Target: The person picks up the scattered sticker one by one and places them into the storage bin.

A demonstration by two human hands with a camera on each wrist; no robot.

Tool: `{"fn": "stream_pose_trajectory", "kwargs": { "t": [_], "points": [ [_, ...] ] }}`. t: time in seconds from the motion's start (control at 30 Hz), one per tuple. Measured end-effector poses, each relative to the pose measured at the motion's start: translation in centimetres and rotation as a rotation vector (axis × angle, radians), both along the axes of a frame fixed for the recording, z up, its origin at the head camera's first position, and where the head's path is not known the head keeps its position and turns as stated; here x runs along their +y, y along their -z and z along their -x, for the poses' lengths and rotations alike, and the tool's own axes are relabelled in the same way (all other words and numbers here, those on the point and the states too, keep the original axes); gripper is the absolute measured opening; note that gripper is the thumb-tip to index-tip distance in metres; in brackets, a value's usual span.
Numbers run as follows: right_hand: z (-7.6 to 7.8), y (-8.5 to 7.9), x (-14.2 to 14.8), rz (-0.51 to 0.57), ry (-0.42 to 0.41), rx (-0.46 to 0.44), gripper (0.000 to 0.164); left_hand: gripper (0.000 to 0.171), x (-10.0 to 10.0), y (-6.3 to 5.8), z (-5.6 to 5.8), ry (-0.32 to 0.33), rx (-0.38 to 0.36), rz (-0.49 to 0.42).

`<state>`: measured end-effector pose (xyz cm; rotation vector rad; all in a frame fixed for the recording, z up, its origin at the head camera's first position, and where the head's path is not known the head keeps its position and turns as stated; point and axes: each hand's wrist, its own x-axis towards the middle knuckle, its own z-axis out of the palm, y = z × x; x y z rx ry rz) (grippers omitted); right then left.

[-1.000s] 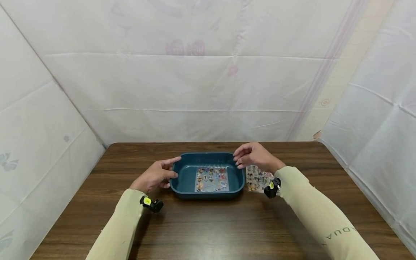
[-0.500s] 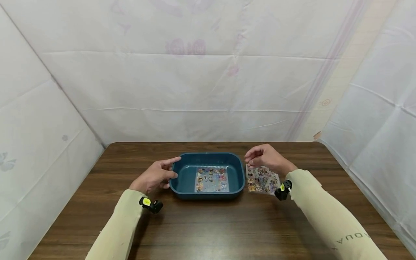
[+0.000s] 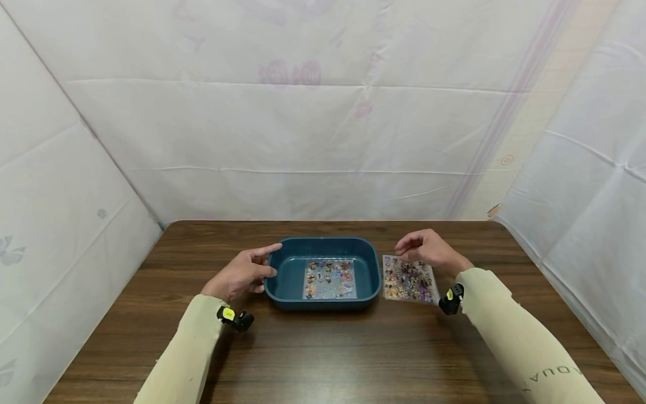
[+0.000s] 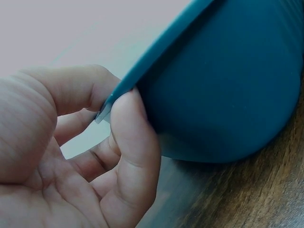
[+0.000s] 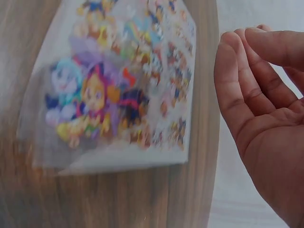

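A dark teal plastic tray stands on the table, with a clear sheet of small colourful stickers lying flat inside. My left hand holds the tray at its left side; in the left wrist view thumb and fingers pinch the rim. To the right of the tray lie more cartoon sticker sheets, overlapping one another, with loose clear edges in the right wrist view. My right hand hovers at their far edge, fingers loosely bent, thumb near the fingertips, nothing visible between them.
The brown wood-grain table reaches toward me in front of the tray. Pale printed cloth hangs behind its far edge, with more along both sides. Each wrist wears a small black camera.
My right hand has drawn back rightward from the tray's right rim to above the sticker sheets, uncovering more of them. The left hand and tray stay in place.
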<state>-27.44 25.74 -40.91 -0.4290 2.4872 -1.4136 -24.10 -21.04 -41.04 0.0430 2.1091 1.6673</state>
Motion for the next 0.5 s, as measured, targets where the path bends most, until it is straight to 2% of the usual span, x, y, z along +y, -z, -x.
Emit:
{"fn": "stream_pose_trajectory", "kwargs": {
  "t": [0.3,0.5],
  "points": [
    [-0.1,0.4,1.0,-0.085,0.055,0.004,0.024,0.073,-0.1,0.0,0.0,0.001,-0.002,-0.003],
    [-0.3,0.4,1.3,-0.177,0.070,0.038,0.025,0.074,-0.1,0.2,0.0,0.005,0.001,-0.004]
  ]
}}
